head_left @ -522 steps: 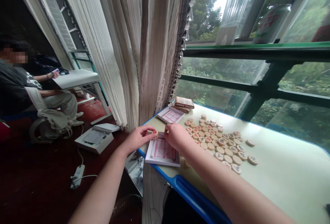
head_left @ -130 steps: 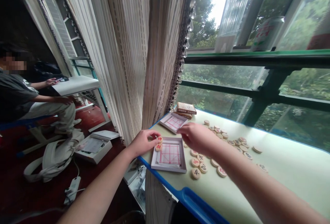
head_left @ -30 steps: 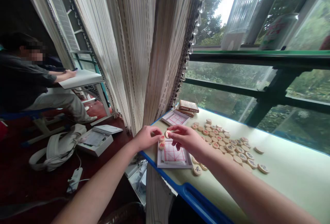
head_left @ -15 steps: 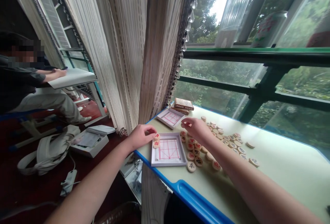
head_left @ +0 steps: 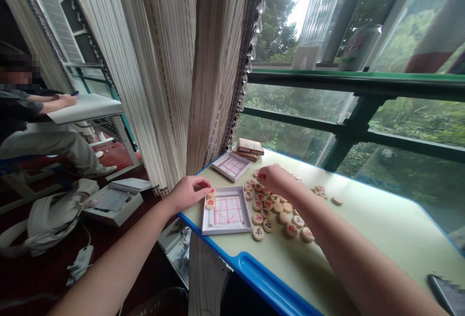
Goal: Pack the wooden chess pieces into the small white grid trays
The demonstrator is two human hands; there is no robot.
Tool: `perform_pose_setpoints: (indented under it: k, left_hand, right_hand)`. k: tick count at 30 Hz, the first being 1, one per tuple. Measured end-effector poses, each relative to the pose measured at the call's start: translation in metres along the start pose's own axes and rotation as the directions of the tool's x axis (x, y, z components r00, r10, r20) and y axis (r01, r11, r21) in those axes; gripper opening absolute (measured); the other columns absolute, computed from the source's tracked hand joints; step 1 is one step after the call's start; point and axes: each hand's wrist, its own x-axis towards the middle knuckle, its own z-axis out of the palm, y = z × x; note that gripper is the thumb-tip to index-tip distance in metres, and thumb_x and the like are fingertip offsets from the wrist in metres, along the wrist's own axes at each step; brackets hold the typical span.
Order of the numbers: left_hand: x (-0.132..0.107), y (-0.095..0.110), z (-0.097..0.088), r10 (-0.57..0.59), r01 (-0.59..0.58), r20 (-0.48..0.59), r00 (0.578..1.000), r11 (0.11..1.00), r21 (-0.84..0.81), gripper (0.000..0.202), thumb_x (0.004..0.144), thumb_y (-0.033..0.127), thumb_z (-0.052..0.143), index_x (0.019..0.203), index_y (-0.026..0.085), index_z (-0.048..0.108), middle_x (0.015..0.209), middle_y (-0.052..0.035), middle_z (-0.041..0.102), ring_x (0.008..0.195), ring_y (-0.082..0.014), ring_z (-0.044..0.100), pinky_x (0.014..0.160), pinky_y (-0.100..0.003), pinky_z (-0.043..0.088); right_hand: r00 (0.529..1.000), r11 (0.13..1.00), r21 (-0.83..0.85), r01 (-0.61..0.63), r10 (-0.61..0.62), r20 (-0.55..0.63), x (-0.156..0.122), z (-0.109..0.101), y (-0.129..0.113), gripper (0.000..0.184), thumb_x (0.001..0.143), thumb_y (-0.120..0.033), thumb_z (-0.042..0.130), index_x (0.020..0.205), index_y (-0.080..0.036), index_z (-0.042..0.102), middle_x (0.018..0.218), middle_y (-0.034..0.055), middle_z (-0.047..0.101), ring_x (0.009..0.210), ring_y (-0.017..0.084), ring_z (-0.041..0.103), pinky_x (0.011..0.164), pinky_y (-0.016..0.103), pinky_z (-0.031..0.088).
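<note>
Round wooden xiangqi pieces (head_left: 268,204) with red or black characters lie spread on the pale tabletop, some face down. At the near left corner of a shallow white box (head_left: 247,209) rests my left hand (head_left: 189,193), thumb and index finger apart beside a red-marked piece (head_left: 210,192). Just below that one sits a second red-marked piece (head_left: 210,203), inside the box. My right hand (head_left: 275,178) is over the far part of the spread, fingertips pinched on a light disc that looks like a piece; its face is hidden. My right forearm covers part of the spread.
A matching white lid or tray (head_left: 232,165) and small stacked boxes (head_left: 250,147) stand at the far corner. A phone (head_left: 446,294) lies at lower right. Curtains (head_left: 170,64) hang behind. At left a person (head_left: 43,136) sits at another table; a bag (head_left: 61,219) is on the floor.
The view has turned slightly right, bringing the phone in. My right hand has moved a little right over the pieces; my left hand stays at the box corner.
</note>
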Motion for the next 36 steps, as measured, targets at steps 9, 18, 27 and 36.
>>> perform_pose_setpoints:
  k: [9, 18, 27, 36]
  left_hand:
    - [0.001, -0.002, 0.001, 0.006, -0.006, 0.002, 1.000, 1.000, -0.014, 0.020, 0.075, 0.033, 0.057, 0.080, 0.017, 0.069, 0.087, -0.0039, 0.072, 0.085, -0.0191, 0.064, 0.078, -0.028, 0.048]
    - [0.001, -0.002, 0.000, 0.017, -0.016, 0.010, 1.000, 1.000, -0.009, 0.021, 0.076, 0.033, 0.056, 0.080, 0.017, 0.068, 0.087, -0.0043, 0.072, 0.085, -0.0195, 0.064, 0.078, -0.029, 0.049]
    - [0.002, -0.003, 0.001, 0.017, -0.016, 0.033, 0.999, 0.999, -0.032, 0.020, 0.076, 0.034, 0.057, 0.080, 0.018, 0.068, 0.088, -0.0037, 0.072, 0.087, -0.0194, 0.064, 0.079, -0.028, 0.049]
    - [0.002, -0.002, 0.002, 0.004, -0.003, 0.032, 0.999, 0.999, -0.040, 0.020, 0.078, 0.033, 0.056, 0.080, 0.017, 0.068, 0.086, -0.0040, 0.071, 0.086, -0.0191, 0.064, 0.079, -0.028, 0.048]
  right_hand:
    - [0.957, 0.988, 0.028, 0.155, -0.157, 0.246, -0.013, -0.012, -0.002, 0.043, 0.069, -0.019, 0.063, 0.110, -0.030, 0.069, 0.095, 0.0015, 0.070, 0.078, 0.017, 0.063, 0.062, 0.023, 0.042]
    - [0.978, 0.988, 0.007, 0.156, -0.156, 0.140, -0.011, -0.009, -0.006, 0.027, 0.077, -0.026, 0.057, 0.098, -0.023, 0.074, 0.087, 0.0060, 0.071, 0.074, 0.019, 0.063, 0.061, 0.025, 0.042]
    - [0.955, 0.970, 0.120, 0.211, -0.231, 0.184, -0.010, -0.006, 0.008, 0.035, 0.067, -0.018, 0.062, 0.099, -0.026, 0.071, 0.084, 0.0025, 0.070, 0.070, 0.017, 0.062, 0.056, 0.023, 0.040]
    - [0.964, 0.974, 0.107, 0.201, -0.216, 0.154, -0.015, -0.013, 0.008, 0.033, 0.067, -0.022, 0.063, 0.100, -0.026, 0.069, 0.084, 0.0018, 0.067, 0.067, 0.015, 0.059, 0.054, 0.022, 0.038]
